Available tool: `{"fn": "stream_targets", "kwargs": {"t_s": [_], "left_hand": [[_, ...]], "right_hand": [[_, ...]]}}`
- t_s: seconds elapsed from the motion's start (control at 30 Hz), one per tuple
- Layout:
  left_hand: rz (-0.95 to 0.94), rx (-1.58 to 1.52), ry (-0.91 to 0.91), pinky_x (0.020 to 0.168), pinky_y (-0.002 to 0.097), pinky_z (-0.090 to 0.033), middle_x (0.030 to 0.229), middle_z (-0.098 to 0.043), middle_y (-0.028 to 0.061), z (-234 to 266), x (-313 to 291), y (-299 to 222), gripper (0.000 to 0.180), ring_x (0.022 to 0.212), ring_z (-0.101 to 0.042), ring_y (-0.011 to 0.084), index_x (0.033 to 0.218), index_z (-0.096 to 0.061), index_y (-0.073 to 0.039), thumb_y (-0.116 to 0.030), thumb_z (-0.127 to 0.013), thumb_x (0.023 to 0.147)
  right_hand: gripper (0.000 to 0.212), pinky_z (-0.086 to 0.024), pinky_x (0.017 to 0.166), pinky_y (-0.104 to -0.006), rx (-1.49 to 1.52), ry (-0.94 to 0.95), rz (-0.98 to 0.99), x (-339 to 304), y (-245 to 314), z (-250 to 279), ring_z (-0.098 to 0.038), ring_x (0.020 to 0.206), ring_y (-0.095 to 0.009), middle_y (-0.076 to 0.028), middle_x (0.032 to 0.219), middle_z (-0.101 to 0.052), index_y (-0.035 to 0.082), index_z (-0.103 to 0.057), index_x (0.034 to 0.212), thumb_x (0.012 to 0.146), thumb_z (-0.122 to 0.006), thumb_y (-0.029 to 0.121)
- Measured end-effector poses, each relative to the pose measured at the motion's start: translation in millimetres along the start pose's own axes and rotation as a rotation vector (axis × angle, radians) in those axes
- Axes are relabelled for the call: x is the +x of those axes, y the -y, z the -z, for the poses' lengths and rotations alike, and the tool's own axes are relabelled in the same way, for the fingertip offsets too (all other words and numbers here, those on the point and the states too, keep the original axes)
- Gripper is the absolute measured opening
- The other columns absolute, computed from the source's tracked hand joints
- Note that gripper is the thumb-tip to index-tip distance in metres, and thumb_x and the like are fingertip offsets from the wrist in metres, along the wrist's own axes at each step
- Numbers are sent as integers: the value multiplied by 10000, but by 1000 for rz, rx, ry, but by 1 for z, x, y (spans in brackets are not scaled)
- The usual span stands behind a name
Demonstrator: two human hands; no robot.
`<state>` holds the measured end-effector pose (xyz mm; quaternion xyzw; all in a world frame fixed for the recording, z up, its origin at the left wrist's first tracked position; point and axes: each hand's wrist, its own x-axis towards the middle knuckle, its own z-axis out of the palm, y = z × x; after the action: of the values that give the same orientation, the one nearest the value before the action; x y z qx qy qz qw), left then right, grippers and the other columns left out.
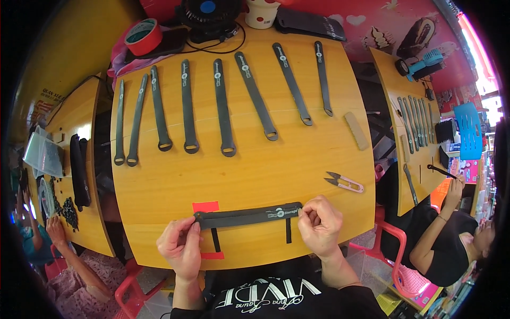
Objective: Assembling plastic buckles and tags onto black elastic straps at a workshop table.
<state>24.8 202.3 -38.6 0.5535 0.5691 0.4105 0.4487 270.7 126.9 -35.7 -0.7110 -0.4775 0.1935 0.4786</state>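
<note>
A dark grey strap (241, 217) with pale printing near its right end is stretched level between my hands, close to the table's near edge. My left hand (179, 245) pinches its left end between thumb and fingers. At the other end my right hand (322, 223) is closed, thumb and forefinger gripping the strap's tip. Two short black strips (288, 231) stick out below the strap on the tabletop. Beneath its left part are red tape pieces (205, 206). Pink-handled thread snips (345, 182) lie beyond my right hand.
Several grey straps (217, 106), each with a slotted end, lie in a row across the wooden table (175, 186). A tan bar (356, 131) rests at the right. Behind stand a red tape roll (143, 37) and a black fan (210, 18). People work at tables on both sides.
</note>
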Motion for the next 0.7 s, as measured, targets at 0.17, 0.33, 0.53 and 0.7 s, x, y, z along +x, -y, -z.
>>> {"fn": "stream_targets", "kwargs": {"t_s": [0.17, 0.33, 0.53, 0.7], "left_hand": [[15, 19, -33, 502, 194, -423, 719, -584, 53, 4, -1, 0, 128, 565, -545, 76, 887, -652, 64, 146, -600, 802], [-81, 131, -13, 494, 179, -412, 669, -615, 4, 5, -3, 7, 68, 558, -544, 41, 868, -663, 20, 69, -653, 822], [-33, 44, -32, 479, 182, -409, 663, -592, 18, -5, -4, 6, 87, 573, -549, 37, 848, -648, 23, 82, -681, 793], [-94, 116, -53, 478, 195, -413, 658, -596, 32, -1, -4, -1, 86, 557, -555, 52, 827, -647, 19, 80, -687, 781]], "right_hand": [[203, -335, 432, -231, 23, 15, -12, 1, 3, -3, -434, 472, -103, -49, 648, -482, 13, -530, 729, 651, -573, -169], [157, -357, 445, -249, -64, 10, 14, -1, 2, 1, -467, 490, -124, -55, 644, -484, 22, -533, 718, 670, -571, -123], [178, -301, 433, -221, -78, -11, -68, -4, 0, 5, -433, 479, -83, -31, 638, -453, 25, -505, 703, 682, -574, -138], [190, -287, 433, -216, -67, -9, -62, -3, 3, 0, -414, 479, -76, -25, 643, -441, 27, -494, 704, 684, -579, -142]]}}
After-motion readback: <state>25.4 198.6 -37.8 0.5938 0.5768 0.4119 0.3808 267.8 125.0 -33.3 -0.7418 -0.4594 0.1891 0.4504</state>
